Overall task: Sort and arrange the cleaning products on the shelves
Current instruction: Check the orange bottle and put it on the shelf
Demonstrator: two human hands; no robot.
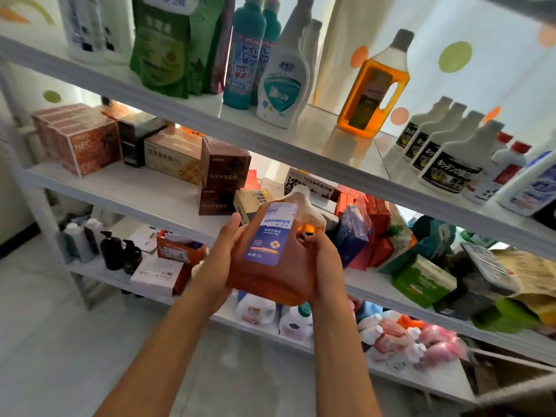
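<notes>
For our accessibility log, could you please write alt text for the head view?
Two hands, left hand and right hand, hold an amber plastic jug with a blue label before white shelves; a matching amber jug stands on the upper shelf.

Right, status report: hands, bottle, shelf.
Both hands, left and right, grip the amber seaways bottle. Held below the top shelf. Matching orange bottle already there.

Open room on the top shelf (pixel 316 136) between the white bottle (pixel 281 85) and the orange jug (pixel 373 85). Right of the jug, a row of black-labelled white bottles (pixel 445 155) blocks the shelf. Below, brown cartons (pixel 222 179) crowd the second shelf (pixel 120 191).
</notes>
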